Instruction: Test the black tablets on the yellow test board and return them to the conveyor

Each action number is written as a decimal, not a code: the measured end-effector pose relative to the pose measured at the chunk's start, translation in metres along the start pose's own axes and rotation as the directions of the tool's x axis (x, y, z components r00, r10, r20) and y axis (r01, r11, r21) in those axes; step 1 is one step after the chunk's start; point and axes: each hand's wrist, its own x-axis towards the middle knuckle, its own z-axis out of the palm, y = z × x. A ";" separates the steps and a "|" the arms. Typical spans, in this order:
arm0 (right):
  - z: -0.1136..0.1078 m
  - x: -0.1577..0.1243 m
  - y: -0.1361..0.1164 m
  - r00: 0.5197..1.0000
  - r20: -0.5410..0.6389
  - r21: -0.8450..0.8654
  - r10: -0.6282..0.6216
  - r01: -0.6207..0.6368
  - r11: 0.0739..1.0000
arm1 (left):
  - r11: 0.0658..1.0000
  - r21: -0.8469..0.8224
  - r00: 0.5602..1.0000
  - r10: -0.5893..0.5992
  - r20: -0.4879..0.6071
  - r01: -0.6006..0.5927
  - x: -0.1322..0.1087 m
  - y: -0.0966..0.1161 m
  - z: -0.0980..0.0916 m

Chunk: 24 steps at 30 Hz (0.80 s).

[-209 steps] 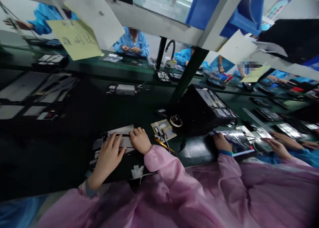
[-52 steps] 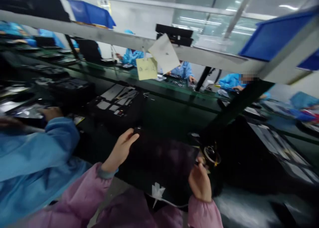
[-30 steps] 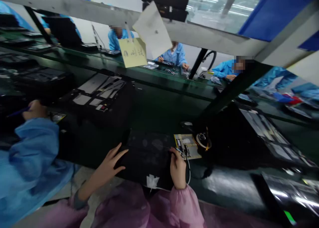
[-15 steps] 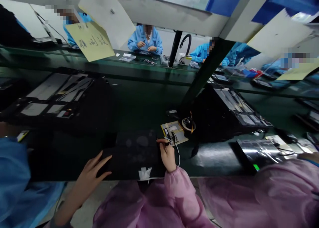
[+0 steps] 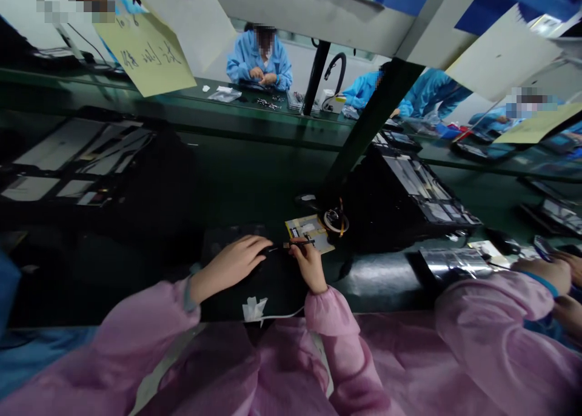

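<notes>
My right hand pinches a small dark cable plug with its metal tip towards the left. Just left of it, my left hand reaches over a flat black device, palm down. Its thumb and fingers close around something dark and thin near the plug's tip; I cannot make out what it is. The two hands' fingertips are close but apart. A white cable runs along the table edge below my right hand. Crumpled white tape or paper sits at the front edge.
Behind my right hand lies a yellow-edged panel with a ring-shaped coil. Stacks of opened black devices stand left and right. A shiny silver sheet lies to the right, near a co-worker's pink sleeve. A dark post rises behind.
My left hand has moved right and forward, from the device's left side to near my right hand, its spread fingers now closed together. The white cable now lies along the table edge.
</notes>
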 end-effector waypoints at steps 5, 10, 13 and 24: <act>0.002 -0.008 0.004 0.998 -0.026 0.050 0.049 -0.047 0.998 | 0.992 -0.093 0.989 0.100 0.107 -0.090 0.071 0.001 0.034; 0.004 -0.012 0.004 0.991 0.025 0.084 0.132 -0.134 0.987 | 0.986 -0.060 0.984 0.160 0.078 -0.156 0.069 -0.004 0.045; 0.007 -0.009 0.003 0.985 -0.026 0.140 0.171 -0.166 0.976 | 0.984 -0.029 0.983 0.179 0.036 -0.178 0.065 -0.006 0.043; -0.014 -0.043 -0.002 0.979 -0.173 -0.186 0.105 -0.137 0.973 | 0.932 -0.361 1.000 0.030 -0.009 -0.031 0.070 -0.012 0.045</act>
